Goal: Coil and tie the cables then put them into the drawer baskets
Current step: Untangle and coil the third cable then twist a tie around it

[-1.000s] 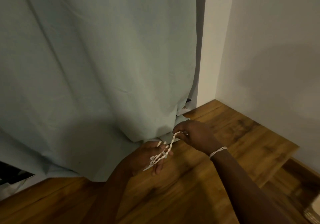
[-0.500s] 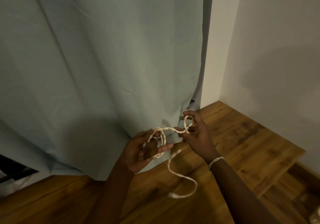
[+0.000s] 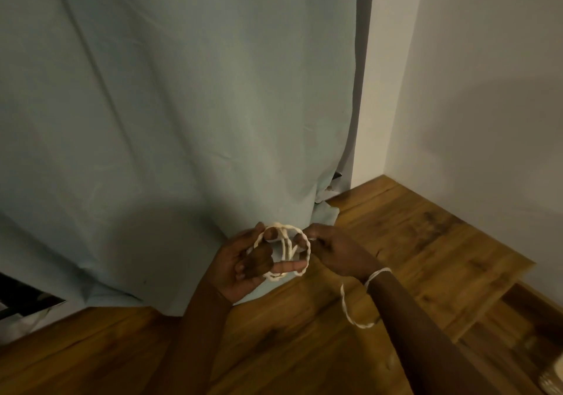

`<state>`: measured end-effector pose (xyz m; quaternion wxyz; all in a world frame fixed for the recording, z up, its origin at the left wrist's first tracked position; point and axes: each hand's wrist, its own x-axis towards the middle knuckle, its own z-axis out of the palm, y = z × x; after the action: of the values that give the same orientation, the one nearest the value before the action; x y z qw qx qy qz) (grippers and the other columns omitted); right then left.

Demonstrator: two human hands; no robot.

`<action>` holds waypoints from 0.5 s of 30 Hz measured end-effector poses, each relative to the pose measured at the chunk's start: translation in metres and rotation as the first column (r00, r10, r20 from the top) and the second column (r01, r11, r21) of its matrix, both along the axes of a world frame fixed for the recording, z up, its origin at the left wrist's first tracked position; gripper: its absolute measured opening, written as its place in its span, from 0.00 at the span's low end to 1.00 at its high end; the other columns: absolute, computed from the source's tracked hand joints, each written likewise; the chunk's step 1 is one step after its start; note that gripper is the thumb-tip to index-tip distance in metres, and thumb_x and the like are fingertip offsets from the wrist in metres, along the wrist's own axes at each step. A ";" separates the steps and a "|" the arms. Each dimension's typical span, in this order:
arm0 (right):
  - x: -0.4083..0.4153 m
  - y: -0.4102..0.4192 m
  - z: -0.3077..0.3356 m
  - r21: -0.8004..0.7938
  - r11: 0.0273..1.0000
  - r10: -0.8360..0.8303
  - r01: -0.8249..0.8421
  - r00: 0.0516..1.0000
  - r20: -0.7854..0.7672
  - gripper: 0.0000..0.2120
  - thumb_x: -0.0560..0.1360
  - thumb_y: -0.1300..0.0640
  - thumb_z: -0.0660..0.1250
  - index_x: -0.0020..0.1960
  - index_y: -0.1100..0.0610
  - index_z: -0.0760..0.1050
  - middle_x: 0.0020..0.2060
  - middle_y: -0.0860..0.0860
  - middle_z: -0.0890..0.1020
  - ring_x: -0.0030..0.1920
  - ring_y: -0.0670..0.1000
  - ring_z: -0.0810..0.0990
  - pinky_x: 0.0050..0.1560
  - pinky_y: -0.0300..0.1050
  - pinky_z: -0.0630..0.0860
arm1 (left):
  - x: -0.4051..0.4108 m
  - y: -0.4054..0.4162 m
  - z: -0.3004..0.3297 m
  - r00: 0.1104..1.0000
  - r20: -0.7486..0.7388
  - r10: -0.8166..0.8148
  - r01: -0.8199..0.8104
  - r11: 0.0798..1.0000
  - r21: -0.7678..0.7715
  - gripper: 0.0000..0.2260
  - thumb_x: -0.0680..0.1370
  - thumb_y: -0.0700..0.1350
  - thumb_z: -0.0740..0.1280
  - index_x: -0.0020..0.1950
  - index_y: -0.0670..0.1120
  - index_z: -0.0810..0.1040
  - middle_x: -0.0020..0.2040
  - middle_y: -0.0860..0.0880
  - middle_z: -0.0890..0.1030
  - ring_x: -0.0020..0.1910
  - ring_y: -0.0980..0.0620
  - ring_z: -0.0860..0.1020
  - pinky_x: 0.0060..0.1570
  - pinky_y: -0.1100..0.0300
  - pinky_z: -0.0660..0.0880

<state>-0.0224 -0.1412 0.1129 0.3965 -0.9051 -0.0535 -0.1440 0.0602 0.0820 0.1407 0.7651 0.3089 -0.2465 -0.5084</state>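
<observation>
A thin white twisted cable (image 3: 304, 243) is wound in loops between my two hands, low in the middle of the head view. My left hand (image 3: 243, 263) holds the loops, its thumb and fingers curled through the coil. To the right, my right hand (image 3: 335, 253) pinches the cable at the coil's edge. The cable's loose tail (image 3: 350, 314) hangs below my right wrist and curves down over the wooden floor. A white band circles my right wrist. No drawer baskets are in view.
A pale blue curtain (image 3: 182, 120) hangs right behind my hands and reaches the wooden floor (image 3: 411, 242). White walls (image 3: 487, 105) meet in a corner at the right. A dark opening (image 3: 21, 297) shows under the curtain at the far left.
Both hands rose from the floor with the cable. The stretched cable is now wound into round loops on my left hand, and the loose tail has swung from the middle to below my right wrist.
</observation>
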 end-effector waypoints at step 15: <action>-0.019 0.058 0.004 0.314 0.933 0.198 -0.175 0.979 -0.043 0.09 0.80 0.57 0.64 0.48 0.59 0.81 0.33 0.46 0.80 0.33 0.45 0.77 0.35 0.41 0.73 | 0.039 -0.020 -0.006 -0.136 0.957 0.255 -0.689 0.670 -0.276 0.12 0.83 0.48 0.57 0.47 0.46 0.77 0.39 0.49 0.74 0.40 0.54 0.75 0.43 0.45 0.73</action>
<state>-0.0412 -0.0833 0.1172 0.5465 -0.8276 -0.1013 -0.0786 0.0991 0.0622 0.1342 0.4625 0.7481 -0.4598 0.1223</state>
